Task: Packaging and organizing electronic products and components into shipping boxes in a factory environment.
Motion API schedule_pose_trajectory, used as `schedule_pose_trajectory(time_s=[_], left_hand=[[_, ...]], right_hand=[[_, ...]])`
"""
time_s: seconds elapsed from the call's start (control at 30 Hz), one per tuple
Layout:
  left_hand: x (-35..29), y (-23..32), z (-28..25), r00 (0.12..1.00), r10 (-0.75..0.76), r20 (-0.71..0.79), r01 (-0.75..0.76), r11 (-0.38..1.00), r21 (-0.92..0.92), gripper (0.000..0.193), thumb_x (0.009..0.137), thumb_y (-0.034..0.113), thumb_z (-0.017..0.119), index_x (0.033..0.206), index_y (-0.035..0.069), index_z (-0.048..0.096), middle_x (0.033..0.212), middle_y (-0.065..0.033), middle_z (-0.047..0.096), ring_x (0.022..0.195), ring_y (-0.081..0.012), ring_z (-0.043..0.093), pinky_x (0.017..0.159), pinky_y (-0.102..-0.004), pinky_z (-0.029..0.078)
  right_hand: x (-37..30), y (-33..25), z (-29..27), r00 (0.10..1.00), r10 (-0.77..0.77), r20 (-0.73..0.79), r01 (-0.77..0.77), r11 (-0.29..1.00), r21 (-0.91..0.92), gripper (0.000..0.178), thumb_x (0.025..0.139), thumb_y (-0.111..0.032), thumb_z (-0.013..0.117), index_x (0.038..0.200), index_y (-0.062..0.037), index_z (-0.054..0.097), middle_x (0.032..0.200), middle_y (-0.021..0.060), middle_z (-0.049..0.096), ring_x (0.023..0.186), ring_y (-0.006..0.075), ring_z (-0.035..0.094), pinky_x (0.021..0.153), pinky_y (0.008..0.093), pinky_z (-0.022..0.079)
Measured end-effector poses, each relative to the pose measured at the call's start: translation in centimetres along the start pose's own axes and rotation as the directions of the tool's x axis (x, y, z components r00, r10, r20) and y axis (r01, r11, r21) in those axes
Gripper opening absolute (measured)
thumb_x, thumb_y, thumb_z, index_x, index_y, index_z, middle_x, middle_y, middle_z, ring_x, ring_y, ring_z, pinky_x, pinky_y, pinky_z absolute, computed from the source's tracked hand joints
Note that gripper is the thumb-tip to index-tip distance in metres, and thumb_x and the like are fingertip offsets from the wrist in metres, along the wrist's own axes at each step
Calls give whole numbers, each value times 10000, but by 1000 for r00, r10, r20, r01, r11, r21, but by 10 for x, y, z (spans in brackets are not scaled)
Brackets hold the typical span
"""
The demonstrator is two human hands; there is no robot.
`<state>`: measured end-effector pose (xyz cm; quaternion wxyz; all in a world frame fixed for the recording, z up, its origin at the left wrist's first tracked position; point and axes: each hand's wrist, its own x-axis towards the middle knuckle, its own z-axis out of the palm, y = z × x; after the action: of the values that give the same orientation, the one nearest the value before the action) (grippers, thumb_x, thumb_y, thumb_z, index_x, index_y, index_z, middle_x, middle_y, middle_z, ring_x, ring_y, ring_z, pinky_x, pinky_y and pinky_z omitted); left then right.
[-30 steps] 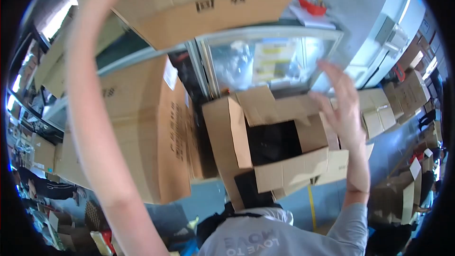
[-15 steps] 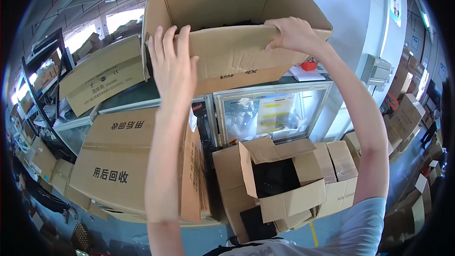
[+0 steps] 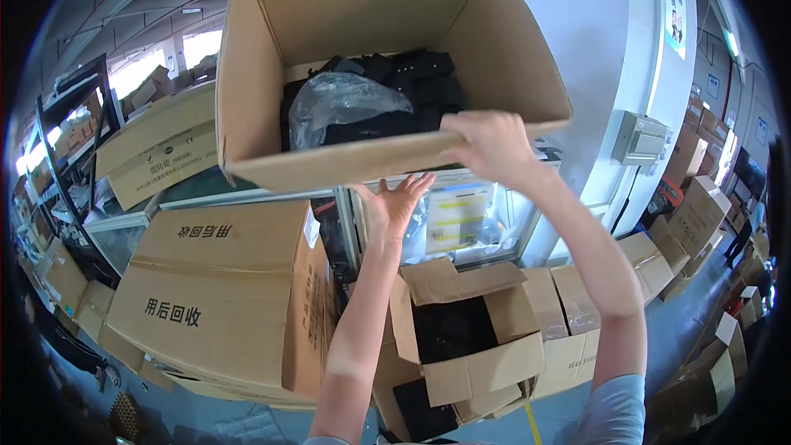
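A large open cardboard box [image 3: 395, 152] is tipped towards me, so its inside shows. In it lie black flat pieces [image 3: 424, 86] and a crumpled clear plastic bag [image 3: 342, 103]. My right hand [image 3: 490, 144] is closed over the box's near rim, right of its middle, with the thumb on the outer face. Below the near wall, my left hand [image 3: 391, 204] is raised with its fingers spread and the palm turned up. Whether its fingertips touch the box's underside I cannot tell.
A big closed carton [image 3: 206, 297] stands at lower left. Right of it sits a smaller open carton [image 3: 486, 371] with black contents. Behind is a glass-fronted cabinet [image 3: 527, 222]. A long flattened-looking carton [image 3: 165, 144] leans at left, and a white pillar [image 3: 568, 49] rises at right.
The large box has tipped towards me, bringing its contents into view. My left hand has left the rim's left end and moved down and right, below the box. My right hand stays on the rim.
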<state>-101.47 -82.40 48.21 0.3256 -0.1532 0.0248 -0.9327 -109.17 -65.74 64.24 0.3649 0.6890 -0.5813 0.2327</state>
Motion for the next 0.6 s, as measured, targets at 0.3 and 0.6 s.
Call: schedule_pose_trajectory(time_s=[0.3, 0.6], left_hand=[[21, 23, -54, 929, -39, 369, 25, 999, 41, 551, 680, 248, 818, 1116, -3, 593, 1279, -219, 490, 1260, -400, 375, 1060, -626, 252], [-44, 11, -62, 931, -100, 351, 178, 964, -196, 288, 895, 291, 574, 1019, 39, 638, 1120, -138, 621, 1115, -290, 529, 1034, -482, 348]], right_hand=[[-47, -27, 16, 982, -115, -149, 110, 993, -42, 93, 696, -84, 652, 754, -104, 582, 689, 30, 572, 655, 219, 588, 590, 330, 454], [-81, -73, -30, 989, -83, -124, 80, 996, -27, 201, 616, -3, 631, 805, -74, 623, 754, 23, 605, 663, 188, 580, 614, 302, 451]])
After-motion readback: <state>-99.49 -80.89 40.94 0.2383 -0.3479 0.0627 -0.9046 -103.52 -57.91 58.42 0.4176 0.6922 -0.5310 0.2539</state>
